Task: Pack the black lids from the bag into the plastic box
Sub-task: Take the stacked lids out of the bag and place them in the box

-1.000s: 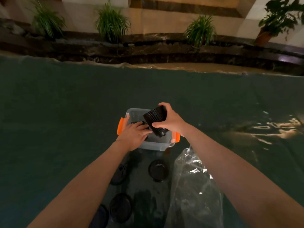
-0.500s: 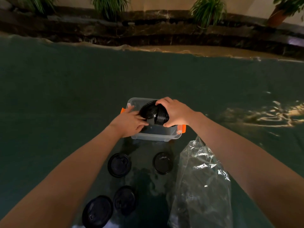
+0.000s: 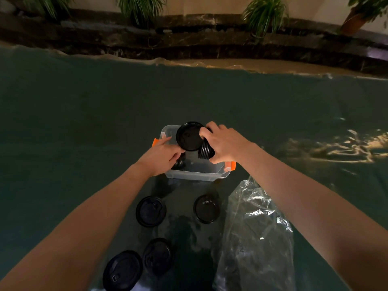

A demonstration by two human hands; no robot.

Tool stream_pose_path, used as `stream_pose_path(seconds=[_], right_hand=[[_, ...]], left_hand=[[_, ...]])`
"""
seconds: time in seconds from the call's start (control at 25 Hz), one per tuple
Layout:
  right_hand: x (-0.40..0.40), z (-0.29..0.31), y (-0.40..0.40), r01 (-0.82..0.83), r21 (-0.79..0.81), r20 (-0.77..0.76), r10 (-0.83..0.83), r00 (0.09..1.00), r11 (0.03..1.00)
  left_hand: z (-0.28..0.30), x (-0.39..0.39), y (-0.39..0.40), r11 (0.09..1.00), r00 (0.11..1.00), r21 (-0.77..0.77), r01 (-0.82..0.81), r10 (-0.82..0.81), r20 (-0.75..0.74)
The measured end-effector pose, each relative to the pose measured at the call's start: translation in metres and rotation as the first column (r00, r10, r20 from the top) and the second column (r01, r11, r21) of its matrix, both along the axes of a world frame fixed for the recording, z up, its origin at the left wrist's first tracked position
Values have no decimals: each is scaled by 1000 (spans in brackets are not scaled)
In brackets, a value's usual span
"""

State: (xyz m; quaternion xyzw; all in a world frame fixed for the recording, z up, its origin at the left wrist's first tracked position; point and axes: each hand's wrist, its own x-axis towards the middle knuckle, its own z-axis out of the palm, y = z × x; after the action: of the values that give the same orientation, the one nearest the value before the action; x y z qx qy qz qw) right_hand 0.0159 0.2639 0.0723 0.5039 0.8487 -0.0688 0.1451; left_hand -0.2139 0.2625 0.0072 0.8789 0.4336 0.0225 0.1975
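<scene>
A clear plastic box (image 3: pixel 197 174) with orange clips sits on the dark green cloth. My right hand (image 3: pixel 225 142) is shut on a stack of black lids (image 3: pixel 190 136), held tilted over the box with its flat face toward me. My left hand (image 3: pixel 161 154) reaches into the box's left side, fingers on another small stack of lids (image 3: pixel 179 162) inside; I cannot tell if it grips them. Several loose black lids lie in front of the box: one lid (image 3: pixel 150 211), a second lid (image 3: pixel 206 208), a third lid (image 3: pixel 157 256). The clear bag (image 3: pixel 256 238) lies under my right forearm.
The green cloth (image 3: pixel 84 122) spreads wide on all sides of the box. A dark stone ledge (image 3: pixel 189 43) with potted plants (image 3: pixel 265 15) runs along the back. A fourth loose lid (image 3: pixel 122 270) lies at the bottom edge, left of the bag.
My right hand has turned the lid stack so its flat face points toward me and lowered it over the box. My left hand stays in the box's left side.
</scene>
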Motion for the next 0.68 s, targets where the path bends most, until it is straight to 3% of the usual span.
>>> stream_pose_path(seconds=[0.44,0.6,0.68], right_hand=[[-2,-14,-6,39,-21,-15,-39,999,999],[-5,-3,-7,34,-50,13,-33,999,998],[-7,3,-5,33,-69,42,-30,999,997]], left_hand=[[-7,2,-5,978,985,159,135,-115,-129],[-1,0,-3,999,999,26,25,-26,39],[2,4,-2,993,988,-88,-82,93,127]])
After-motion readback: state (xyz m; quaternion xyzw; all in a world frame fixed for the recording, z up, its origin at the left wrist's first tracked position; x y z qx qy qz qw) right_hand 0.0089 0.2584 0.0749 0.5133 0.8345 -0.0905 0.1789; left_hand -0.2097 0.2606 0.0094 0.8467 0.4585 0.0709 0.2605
